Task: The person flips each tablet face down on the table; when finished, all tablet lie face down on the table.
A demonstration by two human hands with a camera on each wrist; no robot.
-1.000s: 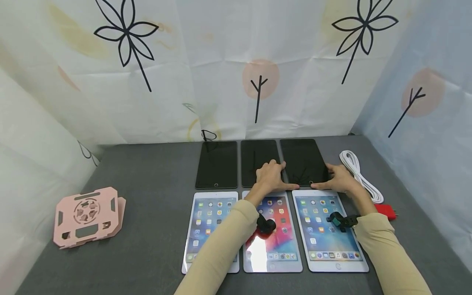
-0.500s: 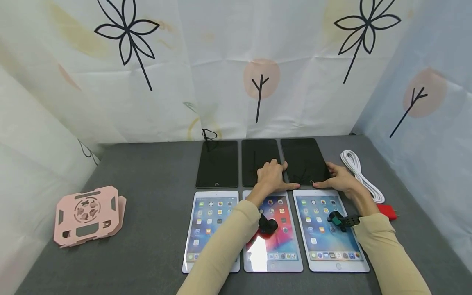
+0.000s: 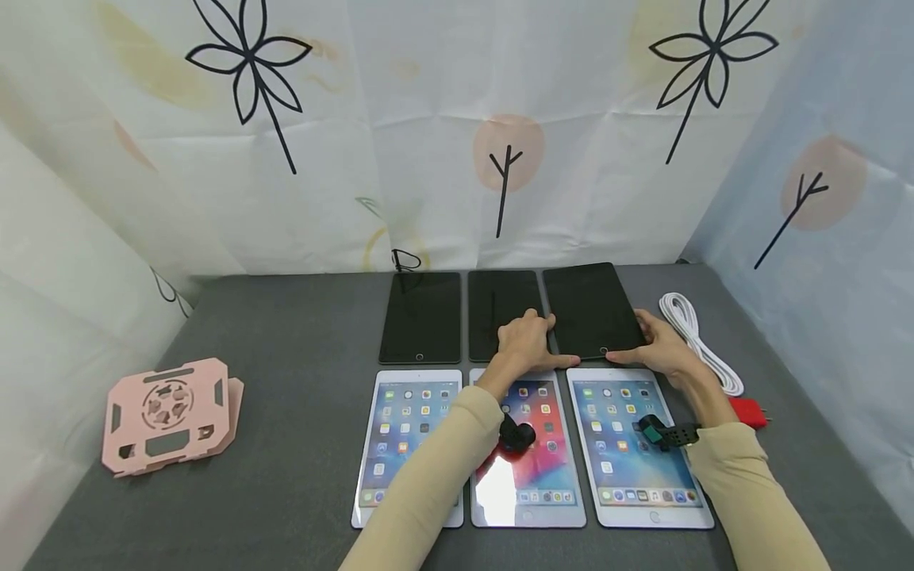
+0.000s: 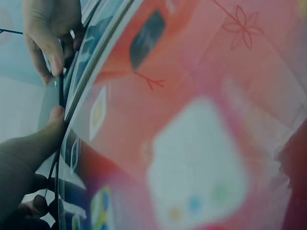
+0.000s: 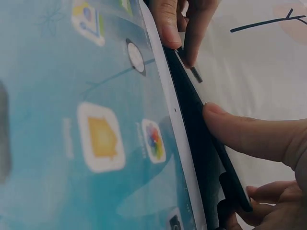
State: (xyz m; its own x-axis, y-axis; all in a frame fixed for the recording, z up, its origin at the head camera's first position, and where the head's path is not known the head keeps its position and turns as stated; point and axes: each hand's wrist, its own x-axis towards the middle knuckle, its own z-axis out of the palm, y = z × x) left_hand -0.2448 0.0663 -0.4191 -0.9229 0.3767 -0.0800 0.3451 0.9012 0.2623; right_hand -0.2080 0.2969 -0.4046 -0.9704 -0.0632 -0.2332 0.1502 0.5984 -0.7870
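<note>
The rightmost black-screened tablet (image 3: pixel 589 309) is slightly tilted in the head view, its right side raised. My right hand (image 3: pixel 664 345) pinches its near right corner, thumb on the front edge. In the right wrist view, that thumb lies on the rim and the fingers (image 5: pixel 268 191) are under the dark tablet (image 5: pixel 189 105). My left hand (image 3: pixel 527 345) holds the near left corner, thumb along the front edge and fingers at the left side. Two more black-screened tablets, the middle one (image 3: pixel 493 305) and the left one (image 3: pixel 421 317), lie flat beside it.
Three lit white tablets lie in a front row: left (image 3: pixel 385 460), middle (image 3: pixel 557 468) and right (image 3: pixel 621 468). A white cable (image 3: pixel 703 345) and a red plug (image 3: pixel 748 412) are at the right. Pink boards (image 3: pixel 167 416) lie at the left. A fabric backdrop (image 3: pixel 428 159) surrounds the grey tabletop (image 3: pixel 300 444).
The right side of the rightmost black-screened tablet has risen from the table with my right hand's fingers at its corner. My left hand has stayed at the left corner.
</note>
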